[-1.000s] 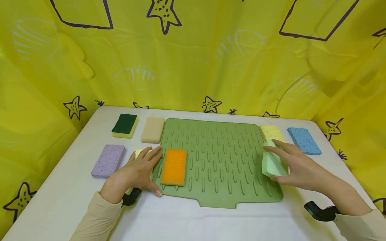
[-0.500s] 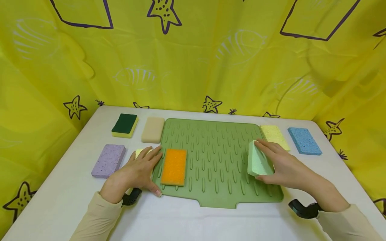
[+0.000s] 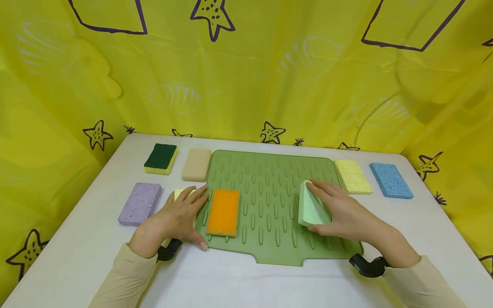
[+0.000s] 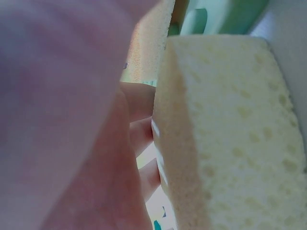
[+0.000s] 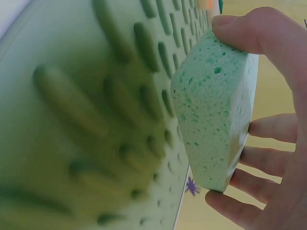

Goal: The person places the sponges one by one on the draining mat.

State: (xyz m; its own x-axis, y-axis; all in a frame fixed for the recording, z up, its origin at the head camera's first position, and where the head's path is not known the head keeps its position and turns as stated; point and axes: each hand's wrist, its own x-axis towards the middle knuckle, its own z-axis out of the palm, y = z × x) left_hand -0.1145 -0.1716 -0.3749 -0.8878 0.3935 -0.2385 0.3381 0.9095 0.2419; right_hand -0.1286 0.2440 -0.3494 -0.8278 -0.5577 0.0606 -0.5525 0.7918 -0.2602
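My right hand [image 3: 343, 209] holds a pale green sponge [image 3: 313, 208] by its ends, thumb at the near end and fingers at the far end. The sponge is tilted on edge, close over the right half of a green ribbed mat [image 3: 269, 252]; its porous face [image 5: 206, 110] shows in the right wrist view. At the mat's left edge, my left hand [image 3: 173, 218] lies with fingers relaxed and spread over a pale yellow sponge [image 4: 240, 129], which it mostly hides in the head view. An orange sponge [image 3: 223, 212] lies flat on the mat beside my left fingers.
Left of the mat lie a dark green and yellow scouring sponge [image 3: 161, 157], a beige sponge [image 3: 197, 164] and a purple sponge [image 3: 139, 204]. To its right are a light yellow sponge [image 3: 353, 176] and a blue sponge [image 3: 391, 180]. A yellow curtain [image 3: 246, 85] borders the white table [image 3: 215, 282].
My right hand has carried the pale green sponge left, from the mat's right edge further over the mat, uncovering the light yellow sponge. My left hand stays in place.
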